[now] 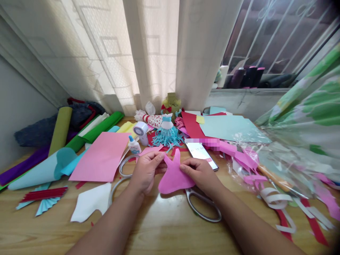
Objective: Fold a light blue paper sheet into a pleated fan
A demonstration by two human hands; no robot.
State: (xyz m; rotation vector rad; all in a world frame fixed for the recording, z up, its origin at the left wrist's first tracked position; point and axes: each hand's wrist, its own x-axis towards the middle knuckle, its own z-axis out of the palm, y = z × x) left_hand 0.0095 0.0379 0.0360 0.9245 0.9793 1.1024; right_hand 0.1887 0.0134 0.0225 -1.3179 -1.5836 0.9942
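Both my hands hold a magenta paper cut-out [174, 175] with a narrow upper part and a wide rounded lower part, just above the wooden table [164, 226]. My left hand [146, 171] pinches its upper left edge. My right hand [202, 173] pinches its right edge. Grey-handled scissors [203, 205] lie on the table under my right hand and the cut-out. A phone [202, 152] with a lit screen lies just beyond my right hand.
A pink sheet [102, 159], a glue bottle [134, 144], a tape roll [140, 131] and a blue fringed paper figure [167, 134] lie beyond the hands. Rolled coloured papers [79, 136] are at the left, white scraps [90, 203] nearer, cellophane and strips [278, 184] at the right.
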